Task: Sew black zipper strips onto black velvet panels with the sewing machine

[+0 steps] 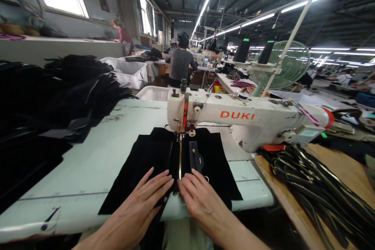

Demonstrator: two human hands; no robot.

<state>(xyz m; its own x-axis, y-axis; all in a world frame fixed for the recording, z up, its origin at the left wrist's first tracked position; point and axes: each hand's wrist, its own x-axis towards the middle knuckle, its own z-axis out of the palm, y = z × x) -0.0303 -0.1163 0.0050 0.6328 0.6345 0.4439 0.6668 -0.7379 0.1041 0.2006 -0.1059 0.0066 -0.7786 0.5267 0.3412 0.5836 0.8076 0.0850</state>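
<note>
Left hand (146, 199) and right hand (202, 197), fingers extended, lie on black fabric (149, 156) near its edge (tabletop (96, 160) spreads leftward).

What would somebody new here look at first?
Probably the big white sewing machine with orange DUKI letters, on the pale green table. In front of it, the left hand and right hand lie on flat black cloth beside a gold metal zipper. At right, long black-and-gold strips lie heaped on a brown board.
</note>
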